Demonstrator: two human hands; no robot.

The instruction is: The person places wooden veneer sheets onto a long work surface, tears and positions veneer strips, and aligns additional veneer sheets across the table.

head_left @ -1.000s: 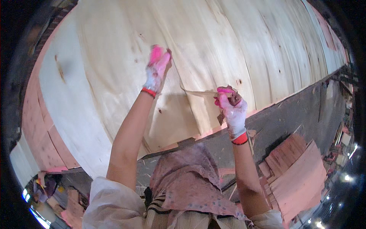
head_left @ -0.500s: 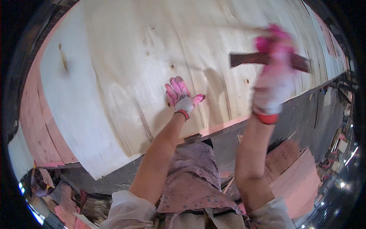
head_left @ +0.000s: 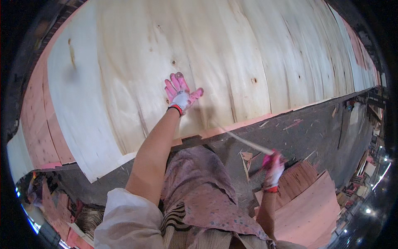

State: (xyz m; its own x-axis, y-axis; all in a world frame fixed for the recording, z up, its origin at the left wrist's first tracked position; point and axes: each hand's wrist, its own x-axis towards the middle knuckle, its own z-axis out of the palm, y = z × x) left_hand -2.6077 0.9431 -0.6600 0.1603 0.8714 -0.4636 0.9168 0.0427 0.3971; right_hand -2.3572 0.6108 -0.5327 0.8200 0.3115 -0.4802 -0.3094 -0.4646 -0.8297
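A broad, pale cream sheet of wood veneer (head_left: pixel 232 41), streaked and dotted with brown knots, spreads over the far side of the work area. The person's left hand (head_left: pixel 181 92), in a white glove with stained pink fingers, appears laid on it near the middle, fingers fanned wide and thumb out to the right. The right hand (head_left: pixel 273 168), gloved the same way, is well apart, low over the near right side, closed around one end of a long, thin, pale strip (head_left: pixel 246 143). The strip slants far and left from the fist toward the sheet's near edge, its far end too blurred to place exactly.

There's clutter all around. Just beyond the right wrist lies a reddish-brown stack of thin wood pieces (head_left: pixel 299 180), with large, flat pink sheets (head_left: pixel 311 211) nearer — the right forearm passes across the pile's left side. A small, pale, angular scrap (head_left: pixel 247 156) sits on the dark grey floor (head_left: pixel 323 128), left of the fist and close under the strip. Over on the left, a whiter veneer panel (head_left: pixel 78 103) pokes a corner past the near edge, beside spotted pink boards (head_left: pixel 37 128). The left forearm hides part of the cream sheet — a mottled pinkish apron (head_left: pixel 207 203) fills the near middle.
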